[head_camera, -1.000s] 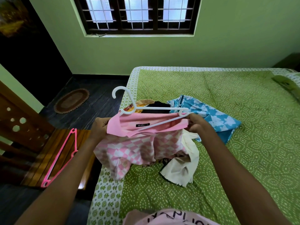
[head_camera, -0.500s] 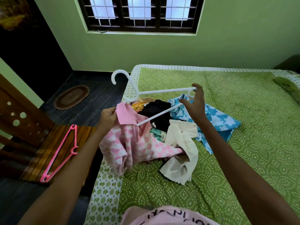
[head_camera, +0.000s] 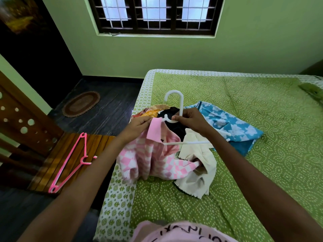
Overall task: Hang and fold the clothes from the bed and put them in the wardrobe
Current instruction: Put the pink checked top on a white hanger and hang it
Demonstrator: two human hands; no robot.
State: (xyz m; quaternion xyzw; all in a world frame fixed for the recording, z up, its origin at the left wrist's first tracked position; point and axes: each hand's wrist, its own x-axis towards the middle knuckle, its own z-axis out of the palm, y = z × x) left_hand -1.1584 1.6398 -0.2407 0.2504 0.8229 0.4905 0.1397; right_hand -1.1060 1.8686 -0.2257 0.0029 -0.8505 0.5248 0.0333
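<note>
My left hand (head_camera: 138, 125) pinches the pink collar of a pink-and-white checked garment (head_camera: 148, 158), which droops onto the bed. My right hand (head_camera: 190, 120) grips a white hanger (head_camera: 176, 109) at its neck, hook pointing up and away. The hanger's lower bar runs under my right wrist, and its left end reaches into the garment's neck opening. Behind and beside lie a cream cloth (head_camera: 197, 165), a black garment (head_camera: 174, 126), an orange patterned cloth (head_camera: 150, 111) and a blue floral garment (head_camera: 227, 126).
The bed (head_camera: 244, 172) has a green dotted sheet and fills the right side. A pink hanger (head_camera: 70, 163) lies on a wooden chair seat (head_camera: 52, 165) at the left. A round mat (head_camera: 81, 103) sits on the dark floor. A window is in the green wall behind.
My right hand moved from the hanger's right end to its neck. The hanger swung so its hook points up and away. The checked garment sank lower, held now only at its collar.
</note>
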